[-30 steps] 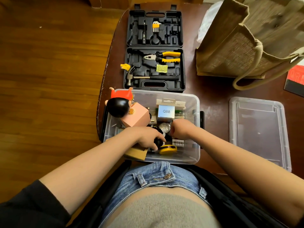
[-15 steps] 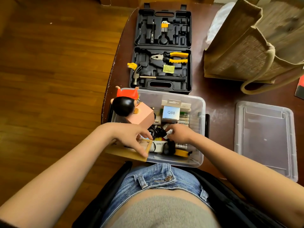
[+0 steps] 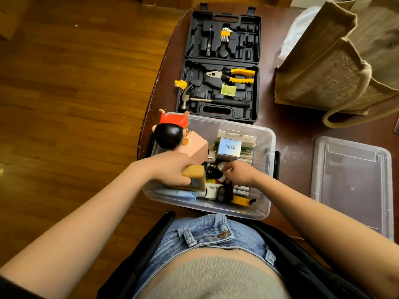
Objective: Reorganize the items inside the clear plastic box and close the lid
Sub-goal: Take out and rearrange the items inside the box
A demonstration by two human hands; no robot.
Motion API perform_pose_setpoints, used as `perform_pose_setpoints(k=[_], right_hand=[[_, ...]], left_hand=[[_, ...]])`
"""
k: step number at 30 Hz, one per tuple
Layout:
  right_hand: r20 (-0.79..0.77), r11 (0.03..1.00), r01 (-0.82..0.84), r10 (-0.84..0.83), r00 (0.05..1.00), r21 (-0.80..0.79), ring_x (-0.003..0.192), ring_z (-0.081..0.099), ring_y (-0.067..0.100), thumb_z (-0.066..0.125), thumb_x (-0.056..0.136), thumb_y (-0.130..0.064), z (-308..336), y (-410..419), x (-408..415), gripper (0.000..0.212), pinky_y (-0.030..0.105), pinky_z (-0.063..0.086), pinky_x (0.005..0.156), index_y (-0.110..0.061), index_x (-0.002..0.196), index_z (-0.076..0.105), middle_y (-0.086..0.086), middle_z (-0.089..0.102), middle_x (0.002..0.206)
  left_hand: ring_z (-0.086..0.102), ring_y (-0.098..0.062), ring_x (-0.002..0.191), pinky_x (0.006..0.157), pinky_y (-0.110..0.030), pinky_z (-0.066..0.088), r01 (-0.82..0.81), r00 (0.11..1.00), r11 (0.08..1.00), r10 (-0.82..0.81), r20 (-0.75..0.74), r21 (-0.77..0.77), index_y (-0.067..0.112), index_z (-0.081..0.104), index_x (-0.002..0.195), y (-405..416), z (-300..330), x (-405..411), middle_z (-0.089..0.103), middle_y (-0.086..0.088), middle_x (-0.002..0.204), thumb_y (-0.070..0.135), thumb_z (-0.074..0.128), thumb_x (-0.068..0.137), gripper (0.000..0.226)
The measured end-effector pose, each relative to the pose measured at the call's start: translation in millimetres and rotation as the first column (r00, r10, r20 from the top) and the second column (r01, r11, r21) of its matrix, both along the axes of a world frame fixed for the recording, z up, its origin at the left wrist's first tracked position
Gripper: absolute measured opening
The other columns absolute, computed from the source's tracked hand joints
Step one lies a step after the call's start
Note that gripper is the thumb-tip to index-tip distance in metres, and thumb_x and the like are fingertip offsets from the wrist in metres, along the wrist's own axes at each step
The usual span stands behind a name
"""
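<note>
Left hand (image 3: 172, 169): tan block (image 3: 194, 172) gripped at clear plastic box (image 3: 271, 160) left edge.
Right hand (image 3: 238, 174): small items pinched mid-box.
Lid (image 3: 350, 184): laid right of box.

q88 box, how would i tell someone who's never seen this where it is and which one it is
Start at the clear plastic box on the table's near edge, just in front of the open black tool case. In its far half, right of the pink block, sits the Q88 box. It alone is a small pale square box printed "Q88".
</note>
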State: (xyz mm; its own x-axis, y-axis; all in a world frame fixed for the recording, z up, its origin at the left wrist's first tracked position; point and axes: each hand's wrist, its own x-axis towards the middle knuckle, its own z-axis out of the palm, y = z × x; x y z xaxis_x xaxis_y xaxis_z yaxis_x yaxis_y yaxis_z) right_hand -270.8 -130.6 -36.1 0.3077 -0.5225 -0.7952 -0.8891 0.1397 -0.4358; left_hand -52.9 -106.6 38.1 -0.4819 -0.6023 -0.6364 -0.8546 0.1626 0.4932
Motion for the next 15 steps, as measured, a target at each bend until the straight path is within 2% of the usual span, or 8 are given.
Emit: perform_pose_setpoints(k=[3, 6, 8, 10, 12, 14, 15], right_hand=[[0.019, 0.995, 0.084, -0.085, 0.996, 0.052, 0.063, 0.058, 0.011, 0.043, 0.098, -0.018, 0.3, -1.0, -5.3, 0.025, 0.02, 0.046, 0.053, -0.012, 0.115, 0.06, 0.004, 0.068, 0.085], [0.037, 0.99, 0.126, -0.129, 0.991, 0.068, 0.06, 0.056, 0.013, 0.048, 0.093, -0.008, 3.5, -1.7, -9.9, 0.014, 0.021, 0.045, 0.051, -0.013, 0.093, 0.061, -0.001, 0.062, 0.068], [0.023, 0.991, 0.121, -0.123, 0.992, 0.06, 0.067, 0.06, 0.017, 0.057, 0.087, -0.002, 4.9, -2.7, -11.7, 0.016, 0.029, 0.051, 0.06, -0.008, 0.099, 0.065, 0.004, 0.063, 0.074], [-0.021, 0.99, 0.14, -0.14, 0.99, 0.021, 0.084, 0.064, 0.027, 0.061, 0.083, -0.002, 4.2, -4.8, -11.7, 0.026, 0.039, 0.054, 0.076, -0.001, 0.109, 0.064, 0.014, 0.066, 0.092], [0.045, 0.948, 0.313, -0.316, 0.948, 0.056, 0.079, 0.063, 0.027, 0.054, 0.086, 0.002, 4.4, -6.4, -11.5, 0.027, 0.037, 0.054, 0.072, 0.003, 0.111, 0.062, 0.016, 0.065, 0.091], [0.077, 0.882, 0.458, -0.468, 0.881, 0.112, 0.07, 0.058, 0.023, 0.044, 0.09, 0.005, 6.1, -10.0, -11.8, 0.028, 0.03, 0.05, 0.065, 0.009, 0.113, 0.06, 0.015, 0.062, 0.083], [0.072, 0.866, 0.486, -0.496, 0.865, 0.118, 0.072, 0.058, 0.024, 0.04, 0.091, 0.006, 6.0, -12.7, -12.0, 0.031, 0.03, 0.048, 0.065, 0.012, 0.114, 0.059, 0.018, 0.062, 0.085]], left_hand=[[0.047, -0.003, 0.058, 0.051, -0.016, 0.034, -0.134, 0.975, 0.991, 0.132, -0.178, 0.006, 0.023, 0.06, 0.082, 1.7, 2.8, -1.8, 0.056, 0.008, 0.067, 0.02, 0.061, 0.08, 0.003], [0.05, 0.002, 0.061, 0.056, -0.012, 0.038, -0.289, 0.895, 0.956, 0.289, -0.34, 0.051, 0.018, 0.061, 0.087, 2.0, 4.7, -12.8, 0.059, 0.009, 0.072, 0.015, 0.064, 0.083, 0.005], [0.053, -0.001, 0.066, 0.06, -0.021, 0.043, -0.337, 0.877, 0.941, 0.321, -0.358, 0.02, 0.017, 0.062, 0.09, 3.7, 1.8, -20.5, 0.062, 0.007, 0.076, 0.013, 0.066, 0.083, 0.009], [0.057, -0.012, 0.078, 0.072, -0.034, 0.046, -0.371, 0.876, 0.929, 0.346, -0.337, -0.011, 0.015, 0.064, 0.098, 6.2, -3.8, -23.0, 0.065, -0.001, 0.086, 0.011, 0.066, 0.081, 0.017], [0.057, -0.016, 0.086, 0.077, -0.033, 0.046, -0.401, 0.867, 0.916, 0.38, -0.321, 0.002, 0.016, 0.064, 0.108, 8.6, -7.1, -21.6, 0.065, -0.003, 0.094, 0.009, 0.064, 0.081, 0.028], [0.057, -0.014, 0.086, 0.076, -0.027, 0.046, -0.397, 0.87, 0.917, 0.388, -0.305, 0.035, 0.02, 0.061, 0.116, 10.3, -8.3, -20.8, 0.065, -0.002, 0.098, 0.008, 0.063, 0.083, 0.035], [0.056, -0.012, 0.084, 0.074, -0.023, 0.045, -0.382, 0.878, 0.923, 0.379, -0.291, 0.05, 0.022, 0.059, 0.119, 10.4, -9.0, -20.8, 0.064, 0.0, 0.099, 0.008, 0.062, 0.084, 0.038]])
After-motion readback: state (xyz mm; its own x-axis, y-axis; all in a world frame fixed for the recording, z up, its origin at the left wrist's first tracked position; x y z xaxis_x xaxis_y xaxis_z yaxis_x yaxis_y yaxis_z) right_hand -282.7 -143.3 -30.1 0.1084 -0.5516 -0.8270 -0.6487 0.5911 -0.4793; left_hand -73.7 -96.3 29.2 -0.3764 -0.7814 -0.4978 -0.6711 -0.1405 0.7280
